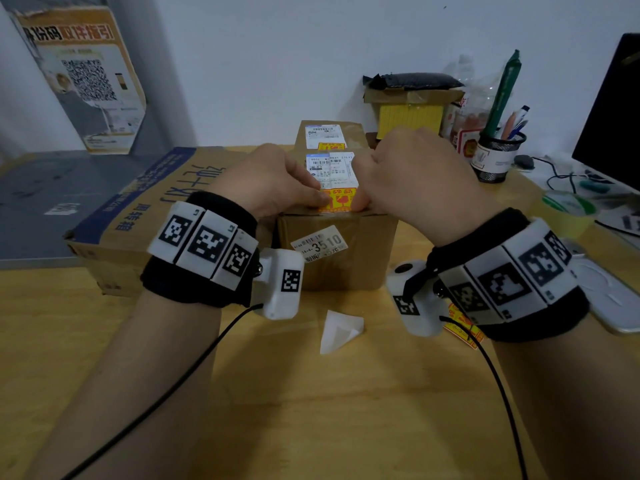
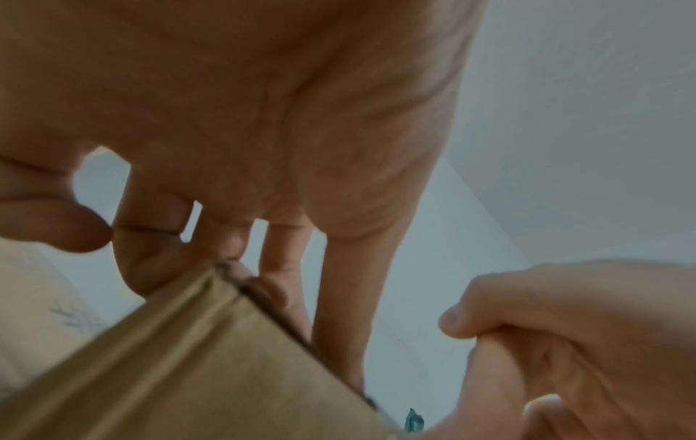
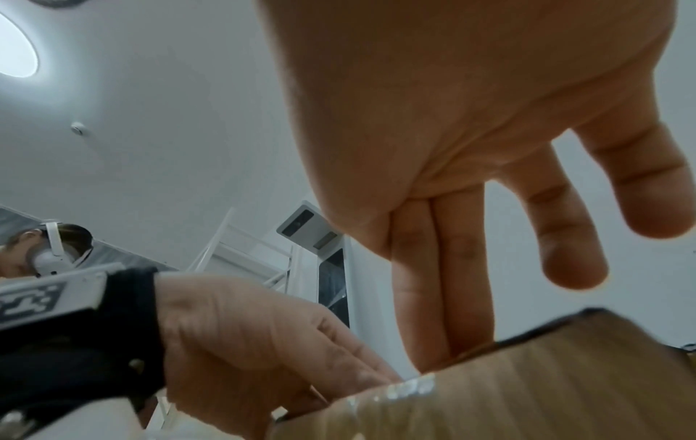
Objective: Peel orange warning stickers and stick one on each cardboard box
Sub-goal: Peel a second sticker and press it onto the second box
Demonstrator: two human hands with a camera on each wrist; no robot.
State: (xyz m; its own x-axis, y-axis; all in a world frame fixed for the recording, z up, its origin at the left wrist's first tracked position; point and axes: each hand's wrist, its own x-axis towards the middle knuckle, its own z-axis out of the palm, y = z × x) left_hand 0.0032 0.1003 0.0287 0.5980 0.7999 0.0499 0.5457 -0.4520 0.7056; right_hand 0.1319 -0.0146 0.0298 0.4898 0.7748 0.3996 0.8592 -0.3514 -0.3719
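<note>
A small cardboard box (image 1: 337, 252) stands in the middle of the wooden table. An orange warning sticker (image 1: 338, 199) lies on its top at the front edge, below a white shipping label. My left hand (image 1: 277, 181) presses the sticker's left end with its thumb. My right hand (image 1: 408, 178) presses the right end. In the right wrist view my right hand's fingers (image 3: 433, 297) reach straight down onto the box top (image 3: 527, 387). The left wrist view shows my left hand (image 2: 263, 119) with its fingers touching the box edge (image 2: 169, 372). A second box (image 1: 329, 133) behind carries an orange sticker (image 1: 330, 146).
A big flat carton (image 1: 138, 209) lies at the left. White backing paper (image 1: 341, 329) lies on the table in front of the box. More orange stickers (image 1: 462, 329) show under my right wrist. A pen holder (image 1: 495, 157), cables and a monitor (image 1: 613, 109) crowd the right.
</note>
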